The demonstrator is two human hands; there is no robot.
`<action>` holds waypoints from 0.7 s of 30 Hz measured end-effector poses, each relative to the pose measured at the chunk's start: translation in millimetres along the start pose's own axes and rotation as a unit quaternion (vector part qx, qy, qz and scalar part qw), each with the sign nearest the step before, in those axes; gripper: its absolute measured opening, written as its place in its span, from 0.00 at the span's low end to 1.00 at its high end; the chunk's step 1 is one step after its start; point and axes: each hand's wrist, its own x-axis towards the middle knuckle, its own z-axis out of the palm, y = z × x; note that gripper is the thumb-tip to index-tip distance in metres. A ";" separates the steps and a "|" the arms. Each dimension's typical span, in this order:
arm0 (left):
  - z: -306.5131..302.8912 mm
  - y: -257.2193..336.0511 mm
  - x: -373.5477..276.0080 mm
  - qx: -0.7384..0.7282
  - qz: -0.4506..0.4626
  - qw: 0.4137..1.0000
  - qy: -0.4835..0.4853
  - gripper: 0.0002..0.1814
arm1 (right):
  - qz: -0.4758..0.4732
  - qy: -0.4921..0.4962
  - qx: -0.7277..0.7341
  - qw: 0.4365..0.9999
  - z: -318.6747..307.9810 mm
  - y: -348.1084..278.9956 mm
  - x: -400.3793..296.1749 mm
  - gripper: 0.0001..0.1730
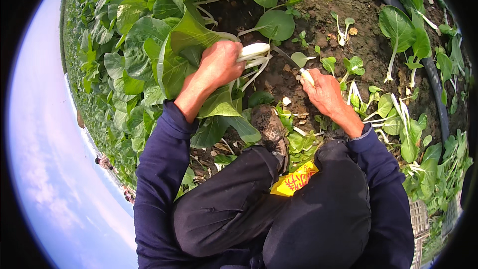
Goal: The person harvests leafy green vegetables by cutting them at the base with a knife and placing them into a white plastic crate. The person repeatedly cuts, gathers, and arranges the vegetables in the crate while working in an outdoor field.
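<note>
A leafy green plant with thick white stalks (254,50) is gripped by my left hand (223,61), its cut base pointing right and its broad leaves spreading back to the left. My right hand (324,91) is closed on the pale handle of a knife (285,56). The blade reaches up and left, its tip close to the base of the stalks. Below the blade lies bare brown soil with a small loose leaf (301,59) beside it. My fingers partly hide the stalks and the knife handle.
Dense leafy greens (123,45) stand at the left. Cut plants (409,130) and a black hose (437,93) lie at the right. A yellow plastic package (295,180) is between my legs, near my shoe (270,129). Another person (104,162) is far off at the left.
</note>
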 end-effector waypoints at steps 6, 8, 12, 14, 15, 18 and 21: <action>36.3 10.3 -13.4 0.174 0.103 0.979 0.017 0.08 | -0.005 0.006 -0.017 1.000 3.2 -0.6 -13.1 0.13; 45.4 10.7 -20.2 0.199 0.103 0.974 0.039 0.07 | -0.053 0.074 0.000 0.996 2.5 -4.9 -19.1 0.12; 52.0 13.2 -24.7 0.202 0.105 0.969 0.096 0.16 | -0.042 0.023 -0.060 0.997 7.7 -6.9 -23.6 0.12; 51.5 15.5 -23.3 0.221 0.101 0.967 0.075 0.16 | -0.062 0.016 -0.093 0.994 15.4 -3.2 -17.5 0.14; 50.9 16.6 -22.4 0.232 0.097 0.966 0.061 0.16 | -0.055 0.007 -0.101 0.993 20.5 -0.7 -12.2 0.15; 53.3 19.1 -19.3 0.282 0.065 0.957 0.001 0.14 | -0.072 0.002 -0.092 0.993 31.6 6.1 -7.6 0.15; 62.5 18.1 -10.9 0.284 0.060 0.957 0.001 0.12 | -0.038 -0.026 -0.082 0.996 38.1 10.3 -8.9 0.16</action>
